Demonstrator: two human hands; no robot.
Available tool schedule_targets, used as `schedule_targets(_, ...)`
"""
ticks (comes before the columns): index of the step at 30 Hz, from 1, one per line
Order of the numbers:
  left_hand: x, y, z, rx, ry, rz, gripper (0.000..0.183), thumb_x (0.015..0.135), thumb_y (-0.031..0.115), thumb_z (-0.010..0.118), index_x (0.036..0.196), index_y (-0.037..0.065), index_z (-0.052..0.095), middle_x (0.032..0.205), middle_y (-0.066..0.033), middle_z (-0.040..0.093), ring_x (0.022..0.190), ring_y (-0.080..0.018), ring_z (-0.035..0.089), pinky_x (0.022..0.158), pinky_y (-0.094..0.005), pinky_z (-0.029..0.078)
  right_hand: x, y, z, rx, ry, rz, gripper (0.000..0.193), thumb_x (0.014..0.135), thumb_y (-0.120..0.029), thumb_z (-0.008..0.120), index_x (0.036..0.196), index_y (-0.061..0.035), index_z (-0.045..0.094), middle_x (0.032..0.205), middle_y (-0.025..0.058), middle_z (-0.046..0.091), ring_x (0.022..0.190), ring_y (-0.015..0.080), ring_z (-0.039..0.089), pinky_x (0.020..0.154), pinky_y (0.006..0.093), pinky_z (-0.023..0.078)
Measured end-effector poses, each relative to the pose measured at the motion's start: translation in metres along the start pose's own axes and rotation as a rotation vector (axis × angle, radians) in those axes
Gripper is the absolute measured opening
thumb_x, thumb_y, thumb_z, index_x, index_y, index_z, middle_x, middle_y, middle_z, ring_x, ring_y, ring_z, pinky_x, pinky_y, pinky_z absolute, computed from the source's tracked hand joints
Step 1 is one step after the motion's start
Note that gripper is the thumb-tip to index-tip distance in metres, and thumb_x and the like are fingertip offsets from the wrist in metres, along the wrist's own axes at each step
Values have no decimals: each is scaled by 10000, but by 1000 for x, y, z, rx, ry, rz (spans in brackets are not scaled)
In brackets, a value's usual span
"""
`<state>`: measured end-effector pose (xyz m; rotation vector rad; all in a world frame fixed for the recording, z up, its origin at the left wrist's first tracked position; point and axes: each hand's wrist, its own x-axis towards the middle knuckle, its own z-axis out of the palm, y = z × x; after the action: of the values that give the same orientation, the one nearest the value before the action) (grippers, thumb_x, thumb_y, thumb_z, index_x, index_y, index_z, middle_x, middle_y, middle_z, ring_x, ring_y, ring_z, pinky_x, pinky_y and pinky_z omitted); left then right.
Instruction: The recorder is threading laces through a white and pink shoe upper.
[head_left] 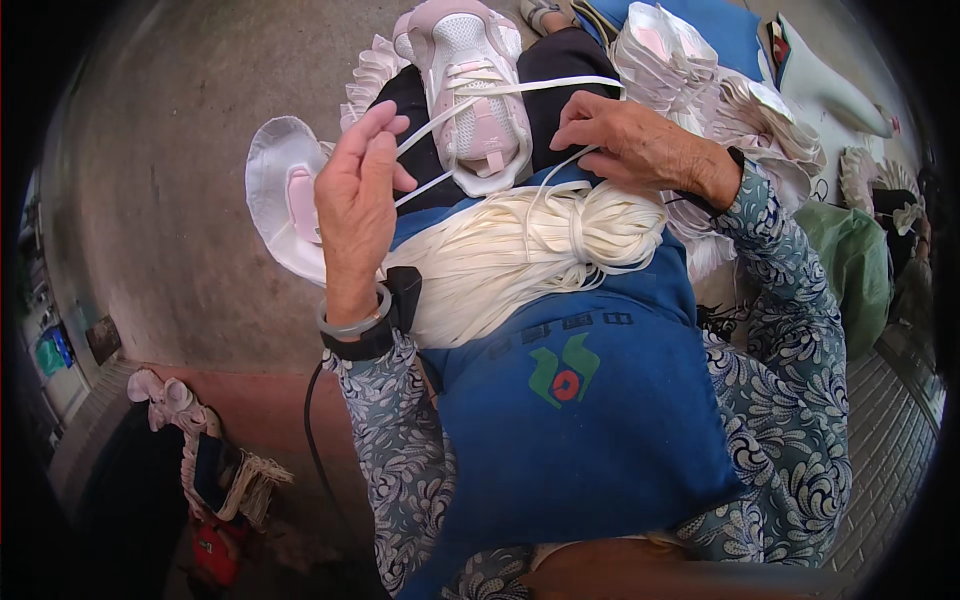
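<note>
A pink and white sneaker upper [478, 110] rests on my lap between my dark-trousered knees. White shoelace [555, 84] is threaded through its eyelets, with strands running out to both hands. Left of the upper, my left hand [362, 180] is raised, its fingers bent around the lace, which passes behind them. My right hand [635, 140] is at the right, fingers curled together on the lace; the exact grip is partly hidden. Below the upper, a thick tied bundle of cream laces [520, 245] lies across my blue apron [590, 430].
Stacked pale shoe uppers [715, 110] sit at the right, near a white curved object [835, 85] and a green plastic bag [848, 270]. Another white upper [285, 195] lies beyond my left hand. More uppers and laces [255, 488] are at the lower left.
</note>
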<state>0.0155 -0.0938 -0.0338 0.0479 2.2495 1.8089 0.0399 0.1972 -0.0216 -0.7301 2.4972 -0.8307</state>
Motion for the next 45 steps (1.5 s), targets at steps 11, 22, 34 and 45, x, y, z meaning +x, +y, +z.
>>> schedule_targets(11, 37, -17, 23, 499, -244, -131, 330, 909, 271, 499, 1052, -11, 596, 750, -93, 624, 612, -139, 597, 573, -282, 481, 2, 32, 7, -146, 244, -4, 83, 812, -57, 596, 867, 5, 591, 800, 146, 589, 732, 330, 589, 647, 379, 472)
schedule_targets(22, 58, -31, 26, 686, -18, 219, 278, 908, 250, 499, 942, 7, 631, 856, -130, 662, 689, -208, 614, 664, -317, 479, -10, 26, 10, -159, 363, 29, 116, 831, -111, 591, 913, -29, 588, 927, 121, 534, 768, 308, 607, 660, 372, 503)
schedule_targets(34, 10, -15, 28, 401, -54, 94, 199, 942, 186, 507, 1010, 27, 605, 714, -6, 625, 586, -64, 500, 564, -234, 422, 28, 17, 28, -301, 245, -58, 78, 849, -83, 565, 843, -9, 541, 903, 130, 522, 712, 296, 591, 622, 376, 489)
schedule_targets(45, 31, -18, 23, 747, -114, 51, 211, 915, 228, 474, 929, 59, 600, 786, -210, 626, 773, -417, 597, 667, -467, 474, 32, 25, 21, -395, 323, -18, 116, 848, -131, 583, 904, -30, 584, 838, 106, 549, 698, 294, 598, 604, 376, 494)
